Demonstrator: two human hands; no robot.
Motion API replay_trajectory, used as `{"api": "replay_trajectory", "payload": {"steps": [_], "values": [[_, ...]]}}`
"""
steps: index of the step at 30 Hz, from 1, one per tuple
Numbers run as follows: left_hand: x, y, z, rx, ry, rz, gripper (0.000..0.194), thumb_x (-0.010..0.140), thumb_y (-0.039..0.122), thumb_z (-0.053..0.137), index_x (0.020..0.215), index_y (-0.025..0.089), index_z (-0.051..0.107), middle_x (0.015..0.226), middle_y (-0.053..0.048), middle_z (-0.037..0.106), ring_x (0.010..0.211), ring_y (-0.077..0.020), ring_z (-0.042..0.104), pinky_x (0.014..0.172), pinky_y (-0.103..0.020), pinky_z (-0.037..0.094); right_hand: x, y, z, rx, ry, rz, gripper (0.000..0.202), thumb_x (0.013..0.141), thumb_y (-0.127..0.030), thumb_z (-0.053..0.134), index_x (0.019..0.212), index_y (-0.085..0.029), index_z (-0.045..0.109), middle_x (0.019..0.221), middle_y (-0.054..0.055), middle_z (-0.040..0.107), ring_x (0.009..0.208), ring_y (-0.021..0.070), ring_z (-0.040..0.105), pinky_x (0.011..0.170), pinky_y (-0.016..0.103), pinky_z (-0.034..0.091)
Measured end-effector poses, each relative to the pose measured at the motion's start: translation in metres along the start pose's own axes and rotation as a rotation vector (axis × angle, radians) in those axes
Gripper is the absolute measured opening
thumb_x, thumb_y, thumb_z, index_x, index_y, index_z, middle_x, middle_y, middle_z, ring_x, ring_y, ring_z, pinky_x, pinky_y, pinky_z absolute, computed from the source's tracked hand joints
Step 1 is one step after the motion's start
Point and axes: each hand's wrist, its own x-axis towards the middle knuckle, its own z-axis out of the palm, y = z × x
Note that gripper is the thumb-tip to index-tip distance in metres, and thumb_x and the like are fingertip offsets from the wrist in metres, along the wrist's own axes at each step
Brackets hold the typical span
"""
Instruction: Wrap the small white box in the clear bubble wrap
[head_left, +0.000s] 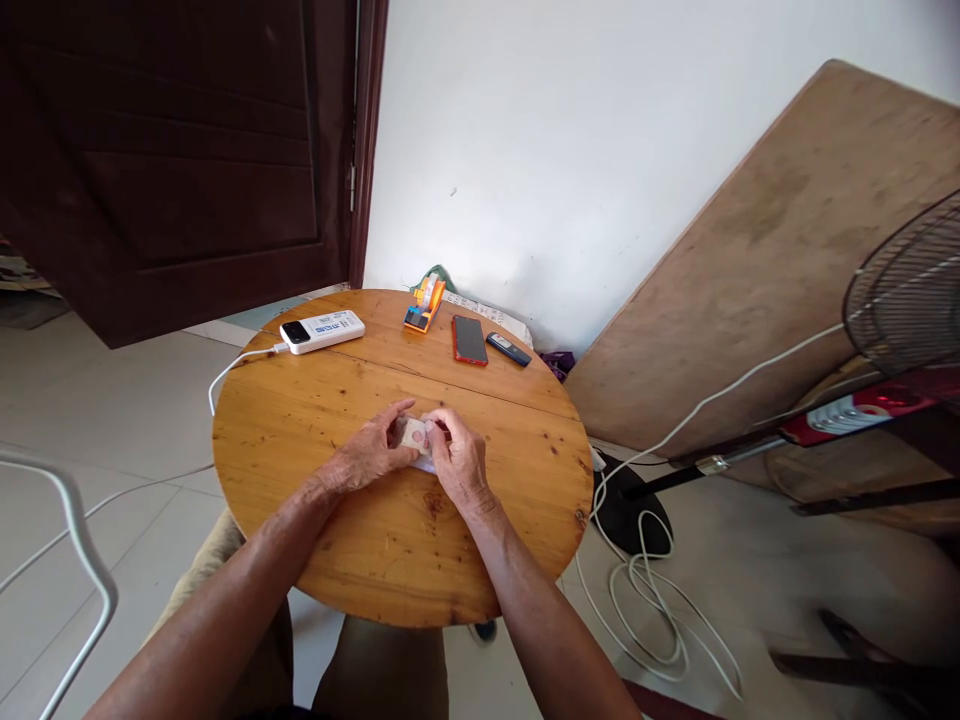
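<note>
Near the middle of the round wooden table (360, 560), a small, flat, pale rectangular packet (413, 434) lies between my hands. It bears a reddish round mark, and something whitish and translucent shows along its right and lower edges; its exact kind is not clear. My left hand (372, 446) grips its left end, thumb along the near side and fingers along the far side. With thumb and fingertips closed, my right hand (459, 456) pinches the right end. The fingers partly cover the packet at both ends.
Toward the back stand an orange tape dispenser (426, 303), a red-edged phone (469, 340) and a dark blue handheld device (508, 349). A white power bank (322, 331) with a cable sits back left. Right of the table are a fan (907, 290) and coiled white cable (649, 585).
</note>
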Motion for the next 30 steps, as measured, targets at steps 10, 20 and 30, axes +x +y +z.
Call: {"api": "replay_trajectory", "payload": {"steps": [10, 20, 30], "values": [[-0.002, 0.003, -0.005, -0.032, -0.038, -0.026, 0.079, 0.068, 0.035, 0.068, 0.141, 0.015, 0.045, 0.105, -0.007, 0.065, 0.086, -0.0196, 0.059, 0.081, -0.033, 0.048, 0.002, 0.002, -0.002, 0.101, 0.005, 0.043, 0.018, 0.09, -0.028, 0.045, 0.088, -0.026, 0.063, 0.084, 0.0, 0.071, 0.077, 0.0177, 0.066, 0.072, 0.027, 0.048], [-0.001, 0.0, -0.006, -0.104, -0.049, 0.022, 0.063, 0.07, 0.037, 0.071, 0.129, 0.017, 0.059, 0.104, -0.006, 0.067, 0.083, -0.0173, 0.057, 0.075, -0.029, 0.047, -0.004, -0.002, -0.01, -0.039, -0.04, -0.137, 0.021, 0.09, -0.021, 0.048, 0.09, -0.026, 0.068, 0.095, 0.005, 0.073, 0.088, 0.0199, 0.067, 0.08, 0.028, 0.049], [-0.002, 0.002, -0.004, -0.088, -0.032, 0.032, 0.058, 0.072, 0.036, 0.072, 0.126, 0.016, 0.061, 0.093, -0.002, 0.064, 0.076, -0.0138, 0.053, 0.071, -0.026, 0.046, -0.005, -0.001, -0.013, -0.177, 0.025, -0.291, 0.019, 0.092, -0.025, 0.053, 0.09, -0.025, 0.072, 0.112, 0.007, 0.071, 0.1, 0.0224, 0.065, 0.09, 0.036, 0.045]]}}
